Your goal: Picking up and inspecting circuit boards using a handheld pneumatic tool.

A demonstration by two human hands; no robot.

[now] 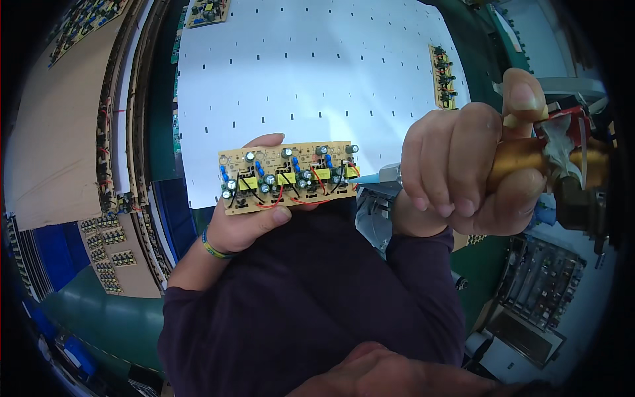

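Observation:
My left hand (235, 228) grips a tan circuit board (288, 177) from its left end, thumb along the near edge and fingers behind. The board is crowded with yellow transformers, round capacitors, blue parts and red and black wires. My right hand (456, 155) is closed around a dispensing gun with a gold-coloured body (519, 159) and a red part at its back. Its thin blue nozzle (370, 178) points left, the tip at the board's right end by the last transformer. Whether the tip touches the board, I cannot tell.
Beneath the board lies a white sheet (284, 79) with rows of small dark slots. Populated boards rest at its far left (206, 12) and right edge (444, 76). Stacked cardboard sheets (73, 132) stand at left, more boards (109, 255) nearer. A metal fixture (542, 278) sits at right.

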